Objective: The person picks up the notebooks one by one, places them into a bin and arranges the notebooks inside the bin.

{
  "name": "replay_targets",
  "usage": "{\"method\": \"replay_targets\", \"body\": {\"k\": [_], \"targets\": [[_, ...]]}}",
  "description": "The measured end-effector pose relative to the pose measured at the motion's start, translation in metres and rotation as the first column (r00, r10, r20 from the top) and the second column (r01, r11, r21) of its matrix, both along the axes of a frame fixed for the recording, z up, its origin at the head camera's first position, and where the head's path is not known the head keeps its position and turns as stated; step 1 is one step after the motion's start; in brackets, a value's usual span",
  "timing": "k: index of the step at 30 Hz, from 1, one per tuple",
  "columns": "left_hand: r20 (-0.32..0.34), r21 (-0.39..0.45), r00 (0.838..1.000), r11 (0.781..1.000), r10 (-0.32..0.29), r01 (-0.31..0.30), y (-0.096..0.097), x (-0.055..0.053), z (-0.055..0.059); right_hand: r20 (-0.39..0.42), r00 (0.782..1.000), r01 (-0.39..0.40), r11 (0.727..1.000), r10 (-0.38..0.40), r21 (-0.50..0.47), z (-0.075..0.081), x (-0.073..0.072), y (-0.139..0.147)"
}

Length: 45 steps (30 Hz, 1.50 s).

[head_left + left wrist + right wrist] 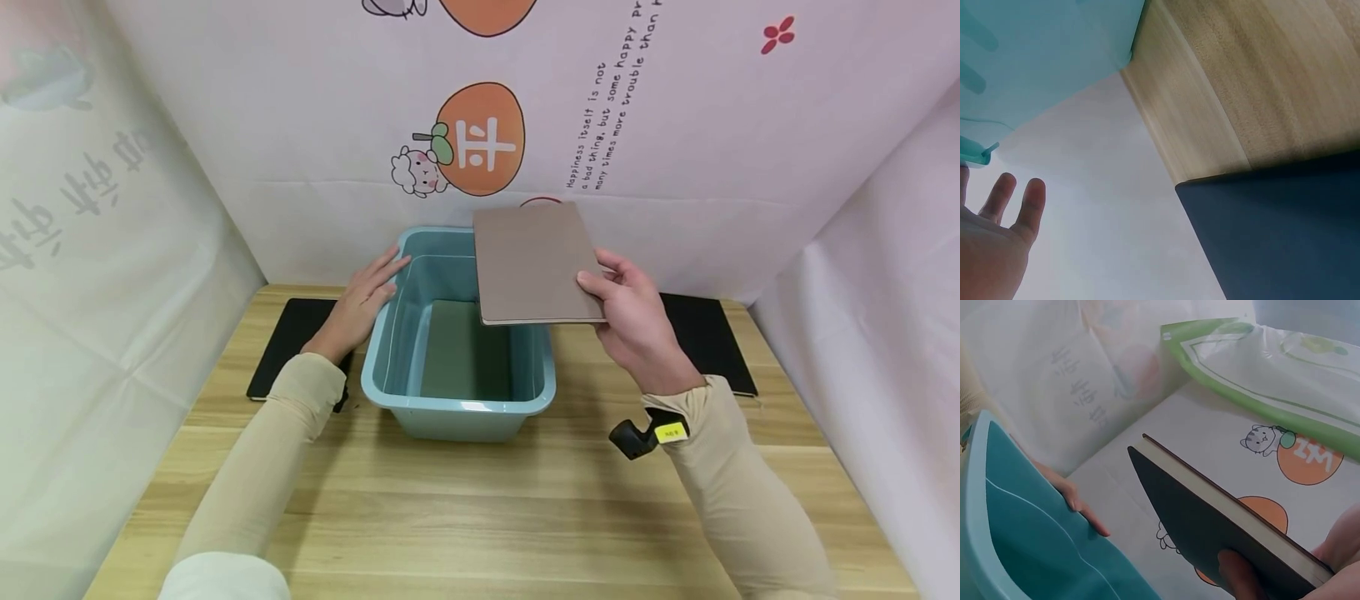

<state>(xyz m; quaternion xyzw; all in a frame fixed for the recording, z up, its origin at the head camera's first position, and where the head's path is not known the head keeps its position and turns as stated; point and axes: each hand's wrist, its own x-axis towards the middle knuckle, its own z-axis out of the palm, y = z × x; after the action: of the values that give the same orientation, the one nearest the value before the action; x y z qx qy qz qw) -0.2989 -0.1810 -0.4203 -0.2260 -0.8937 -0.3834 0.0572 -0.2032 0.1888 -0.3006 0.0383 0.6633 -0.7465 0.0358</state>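
A brown-covered notebook (534,262) is held over the right part of a light blue plastic bin (459,423). My right hand (637,321) grips the notebook by its right edge, thumb on the brown cover and fingers underneath. Its page edges and dark underside (1191,519) show in the right wrist view. On the bin's left rim rests my left hand (360,304), fingers stretched along it. The left wrist view catches those fingers (1030,209) near the rim. The notebook hides part of the bin's inside.
A flat black notebook (285,346) lies on the wooden table (480,517) left of the bin, partly behind the left arm. Another black notebook (708,342) lies at the right. A white printed sheet (315,108) hangs behind, with white sheeting along both sides.
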Motion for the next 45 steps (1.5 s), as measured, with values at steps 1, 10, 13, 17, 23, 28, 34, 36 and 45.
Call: {"method": "replay_targets", "body": {"k": [1, 10, 13, 17, 23, 28, 34, 36, 45], "targets": [[0.001, 0.000, 1.000, 1.000, -0.001, 0.001, 0.000, 0.000, 0.000, 0.002, 1.000, -0.001, 1.000, 0.001, -0.006, 0.000, -0.001, -0.001], [-0.001, 0.000, 1.000, 1.000, -0.005, 0.005, 0.000, -0.001, 0.000, 0.007, 1.000, 0.001, 0.999, -0.001, -0.035, 0.006, -0.009, -0.013], [-0.001, -0.006, 1.000, 1.000, -0.004, 0.004, 0.000, -0.001, 0.001, 0.008, 1.000, -0.009, 0.999, 0.009, -0.035, 0.009, -0.012, -0.019], [-0.014, -0.018, 1.000, 1.000, -0.016, 0.016, 0.001, 0.000, 0.004, 0.009, 1.000, -0.021, 0.999, 0.021, -0.050, 0.010, -0.014, -0.027], [-0.028, -0.012, 0.999, 0.999, -0.041, 0.041, -0.002, -0.002, 0.000, 0.011, 1.000, -0.004, 0.998, 0.005, -0.062, 0.010, -0.019, -0.040], [-0.019, -0.008, 0.999, 0.999, -0.037, 0.037, -0.003, -0.002, 0.000, -0.001, 1.000, -0.027, 0.998, 0.027, -0.060, 0.008, -0.024, -0.048], [-0.025, -0.003, 0.999, 0.999, -0.032, 0.032, -0.004, -0.001, 0.000, 0.002, 1.000, -0.028, 0.997, 0.028, -0.065, 0.006, -0.032, -0.053], [-0.025, 0.001, 0.999, 0.999, -0.032, 0.032, -0.004, -0.002, 0.000, 0.010, 0.999, -0.031, 0.997, 0.032, -0.070, 0.005, -0.034, -0.054], [-0.019, 0.014, 0.999, 0.999, -0.034, 0.034, -0.003, -0.002, -0.002, 0.053, 0.998, -0.042, 0.999, 0.041, 0.007, -0.003, -0.039, -0.058]]}}
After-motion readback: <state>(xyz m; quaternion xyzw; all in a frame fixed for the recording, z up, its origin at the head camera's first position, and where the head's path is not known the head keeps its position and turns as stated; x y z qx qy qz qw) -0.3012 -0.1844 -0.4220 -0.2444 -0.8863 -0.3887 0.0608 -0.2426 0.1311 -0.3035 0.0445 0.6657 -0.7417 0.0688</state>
